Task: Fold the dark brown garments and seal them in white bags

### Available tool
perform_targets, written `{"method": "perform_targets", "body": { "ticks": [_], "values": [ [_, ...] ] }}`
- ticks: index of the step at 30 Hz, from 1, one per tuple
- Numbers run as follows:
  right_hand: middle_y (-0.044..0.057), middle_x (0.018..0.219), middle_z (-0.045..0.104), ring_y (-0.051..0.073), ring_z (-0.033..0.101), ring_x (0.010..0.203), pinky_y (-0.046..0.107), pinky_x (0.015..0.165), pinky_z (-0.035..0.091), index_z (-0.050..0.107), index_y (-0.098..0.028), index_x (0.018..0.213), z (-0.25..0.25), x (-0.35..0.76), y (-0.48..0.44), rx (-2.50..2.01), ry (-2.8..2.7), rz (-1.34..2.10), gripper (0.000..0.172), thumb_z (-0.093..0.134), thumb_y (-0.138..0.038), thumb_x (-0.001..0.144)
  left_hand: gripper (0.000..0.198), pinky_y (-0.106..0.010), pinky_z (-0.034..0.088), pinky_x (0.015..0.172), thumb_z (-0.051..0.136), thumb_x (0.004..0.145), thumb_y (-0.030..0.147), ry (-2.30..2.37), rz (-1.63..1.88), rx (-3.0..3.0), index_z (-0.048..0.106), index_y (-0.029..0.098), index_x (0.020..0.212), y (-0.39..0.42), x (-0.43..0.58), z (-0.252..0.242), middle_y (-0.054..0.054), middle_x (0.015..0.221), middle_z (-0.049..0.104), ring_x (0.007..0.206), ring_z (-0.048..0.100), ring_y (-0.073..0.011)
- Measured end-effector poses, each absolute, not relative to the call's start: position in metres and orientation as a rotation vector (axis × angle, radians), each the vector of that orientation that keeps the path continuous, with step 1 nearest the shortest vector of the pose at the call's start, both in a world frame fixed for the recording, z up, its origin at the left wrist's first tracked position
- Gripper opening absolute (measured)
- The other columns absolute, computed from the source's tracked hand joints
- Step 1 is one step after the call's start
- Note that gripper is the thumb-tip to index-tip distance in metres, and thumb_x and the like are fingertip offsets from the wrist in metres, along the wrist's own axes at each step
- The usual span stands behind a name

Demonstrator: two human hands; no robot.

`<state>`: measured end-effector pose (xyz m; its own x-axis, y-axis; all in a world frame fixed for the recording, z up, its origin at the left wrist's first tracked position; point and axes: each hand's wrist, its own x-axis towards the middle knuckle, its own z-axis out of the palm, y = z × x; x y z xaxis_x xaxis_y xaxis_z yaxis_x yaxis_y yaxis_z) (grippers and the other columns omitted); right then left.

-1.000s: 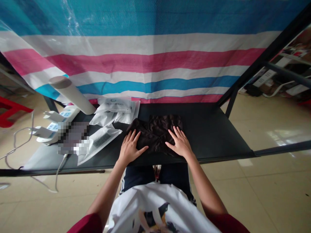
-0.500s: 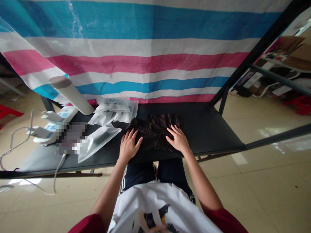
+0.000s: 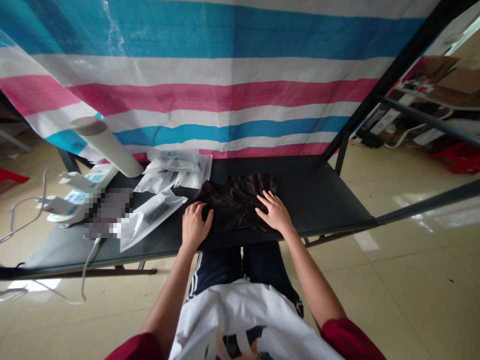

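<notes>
Dark cloth (image 3: pixel 247 197) lies on the black table (image 3: pixel 322 195) between and under the hands: right hand (image 3: pixel 276 212) spread flat, gripping nothing; left hand (image 3: pixel 195 226) curled at the near-left edge, any pinch impossible to tell. Smoothing seems in hand; the next move likely calls for light, even pressure.
</notes>
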<state>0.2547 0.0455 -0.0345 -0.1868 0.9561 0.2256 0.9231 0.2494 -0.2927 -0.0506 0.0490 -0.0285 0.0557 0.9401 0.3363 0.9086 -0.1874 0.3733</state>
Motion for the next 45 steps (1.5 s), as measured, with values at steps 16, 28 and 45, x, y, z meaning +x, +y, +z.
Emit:
{"method": "perform_targets", "body": {
  "ticks": [16, 28, 45],
  "values": [
    [0.007, 0.156, 0.038, 0.027, 0.029, 0.147, 0.046, 0.118, 0.029, 0.048, -0.022, 0.145, -0.037, 0.252, 0.045, -1.755, -2.224, 0.100, 0.052, 0.039, -0.044, 0.099, 0.028, -0.040, 0.046, 0.096, 0.044, 0.088, 0.014, 1.959, 1.052, 2.244, 0.063, 0.018, 0.109, 0.046, -0.055, -0.034, -0.011, 0.115, 0.064, 0.109, 0.056, -0.0272],
    [0.009, 0.161, 0.025, 0.028, 0.019, 0.150, 0.046, 0.121, 0.022, 0.036, -0.020, 0.152, -0.034, 0.247, 0.044, -1.814, -2.341, 0.110, 0.058, 0.036, -0.046, 0.100, 0.045, -0.040, 0.049, 0.085, 0.054, 0.085, 0.032, 2.272, 1.003, 2.060, 0.052, 0.014, 0.126, 0.039, -0.051, -0.028, -0.014, 0.112, 0.063, 0.103, 0.060, -0.0315],
    [0.008, 0.161, 0.028, 0.029, 0.021, 0.150, 0.048, 0.120, 0.025, 0.040, -0.021, 0.150, -0.034, 0.249, 0.043, -1.753, -2.273, 0.149, 0.057, 0.041, -0.045, 0.098, 0.071, -0.055, 0.045, 0.092, 0.050, 0.087, 0.048, 2.377, 0.732, 2.041, 0.039, 0.003, 0.141, 0.045, -0.046, -0.031, -0.026, 0.123, 0.055, 0.115, 0.052, -0.0422]
  ]
}}
